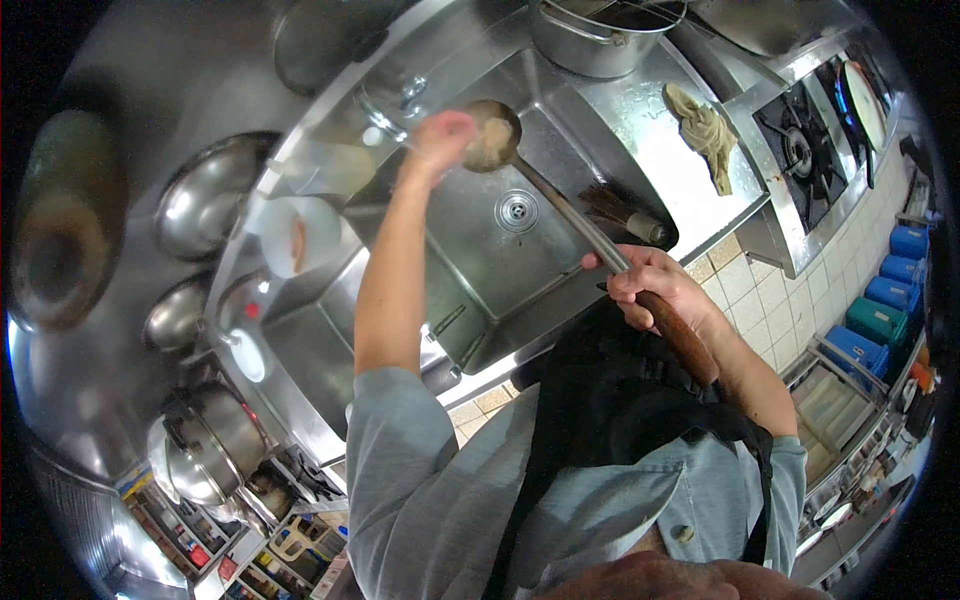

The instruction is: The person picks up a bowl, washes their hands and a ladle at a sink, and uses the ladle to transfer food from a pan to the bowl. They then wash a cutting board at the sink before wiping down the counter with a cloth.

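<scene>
A long steel ladle [560, 205] with a wooden grip reaches over the steel sink [470, 290]. My right hand [650, 285] is closed around the shaft where the steel meets the wood. My left hand [442, 135] is stretched out to the ladle's bowl [494, 135], fingers curled against its rim and slightly blurred. The bowl holds something pale and sits just below the tap [400, 95]. The drain [516, 210] lies under the shaft.
A brush [625, 215] lies on the sink's right edge and a crumpled cloth [705, 130] on the wet counter. A big pot [600, 35] stands behind, a gas burner [800, 150] to the right. A white plate [300, 235] and metal bowls [205, 200] are at the left.
</scene>
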Available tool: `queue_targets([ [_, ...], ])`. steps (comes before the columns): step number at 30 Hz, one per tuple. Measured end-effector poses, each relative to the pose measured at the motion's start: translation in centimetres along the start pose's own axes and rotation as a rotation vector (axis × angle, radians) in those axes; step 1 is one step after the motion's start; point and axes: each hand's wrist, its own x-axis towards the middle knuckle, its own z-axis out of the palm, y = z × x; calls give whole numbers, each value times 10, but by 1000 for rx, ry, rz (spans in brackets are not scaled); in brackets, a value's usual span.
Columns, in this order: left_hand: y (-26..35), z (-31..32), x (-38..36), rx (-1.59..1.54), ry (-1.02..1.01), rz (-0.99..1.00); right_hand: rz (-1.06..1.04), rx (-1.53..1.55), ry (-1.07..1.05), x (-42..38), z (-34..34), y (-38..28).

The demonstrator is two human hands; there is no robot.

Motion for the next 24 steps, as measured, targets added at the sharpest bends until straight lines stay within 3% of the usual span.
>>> queue_targets([
  [2, -5, 2, 2, 115, 3, 37, 3, -2, -3, 1, 0, -1],
  [4, -5, 10, 4, 501, 60, 179, 0, 11, 4, 0, 1, -1],
  [5, 1, 17, -3, 502, 58, 182, -3, 13, 6, 0, 0, -1],
  [7, 11, 31, -21, 529, 241, 205, -5, 41, -7, 0, -1, 0],
  [10, 16, 40, -22, 738, 171, 123, 1, 56, -5, 0, -1, 0],
  [17, 25, 49, -20, 739, 132, 62, -22, 29, -35, -1, -3, 1],
  [19, 21, 52, -20, 602, 332, 272, -25, 37, -27, -2, 0, 0],
  [24, 19, 51, -8, 575, 286, 196, -42, 12, -45, -2, 1, 1],
])
